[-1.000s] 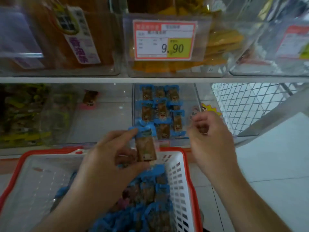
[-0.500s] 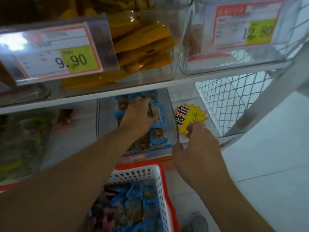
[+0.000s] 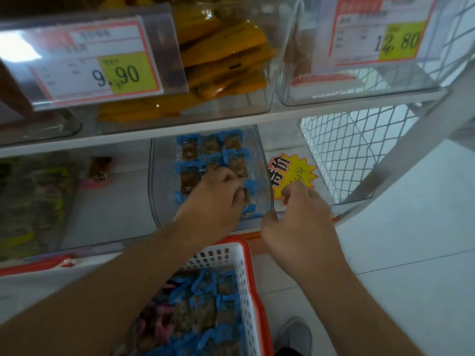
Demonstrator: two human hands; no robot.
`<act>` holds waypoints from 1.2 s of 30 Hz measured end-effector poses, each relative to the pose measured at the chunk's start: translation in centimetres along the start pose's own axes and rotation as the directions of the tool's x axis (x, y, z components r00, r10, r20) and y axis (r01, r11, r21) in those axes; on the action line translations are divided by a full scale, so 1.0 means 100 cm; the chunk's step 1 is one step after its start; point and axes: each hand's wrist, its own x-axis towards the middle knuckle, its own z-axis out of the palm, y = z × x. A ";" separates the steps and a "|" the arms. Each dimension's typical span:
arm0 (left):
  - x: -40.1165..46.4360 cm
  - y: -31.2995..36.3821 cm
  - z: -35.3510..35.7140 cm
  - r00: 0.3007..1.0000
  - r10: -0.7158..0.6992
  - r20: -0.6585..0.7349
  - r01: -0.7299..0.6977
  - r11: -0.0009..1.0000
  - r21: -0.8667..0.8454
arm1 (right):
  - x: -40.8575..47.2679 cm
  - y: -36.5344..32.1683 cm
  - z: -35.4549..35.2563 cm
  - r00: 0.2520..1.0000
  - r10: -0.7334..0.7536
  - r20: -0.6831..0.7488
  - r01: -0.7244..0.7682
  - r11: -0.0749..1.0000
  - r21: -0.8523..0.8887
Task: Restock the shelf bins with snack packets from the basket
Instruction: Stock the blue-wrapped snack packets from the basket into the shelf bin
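Observation:
A clear shelf bin on the lower shelf holds rows of blue-edged brown snack packets. My left hand reaches into it, with curled fingers and thumb pinching a packet near the bin's front right. Just right of the bin, my right hand has loosely curled fingers, nothing in it, and its thumb at the bin's front corner. Below my arms stands the white basket with an orange rim. It is filled with more blue packets and a few pink ones.
The upper shelf carries a clear bin of yellow packets and price tags 9.90 and 12.80. A yellow starburst sign and a wire mesh panel lie to the right. One pink packet sits left of the bin.
My left hand carried a packet from above the basket into the bin, then drew back toward the bin's front. The right hand stayed near the bin's front corner. The view swung left and down.

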 end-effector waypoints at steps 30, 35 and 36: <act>-0.035 0.012 -0.022 0.945 0.014 0.328 0.011 0.997 -0.073 | -0.005 -0.007 0.003 1.000 -0.005 0.007 0.005 0.997 -0.073; -0.103 0.002 -0.076 0.998 -0.005 0.067 0.013 0.994 -0.111 | -0.026 -0.027 -0.004 0.988 -0.151 -0.034 0.151 0.988 -0.023; -0.122 -0.006 -0.087 0.997 -0.058 0.052 0.064 0.991 -0.117 | -0.035 -0.035 -0.004 0.982 -0.188 0.005 0.188 0.982 -0.004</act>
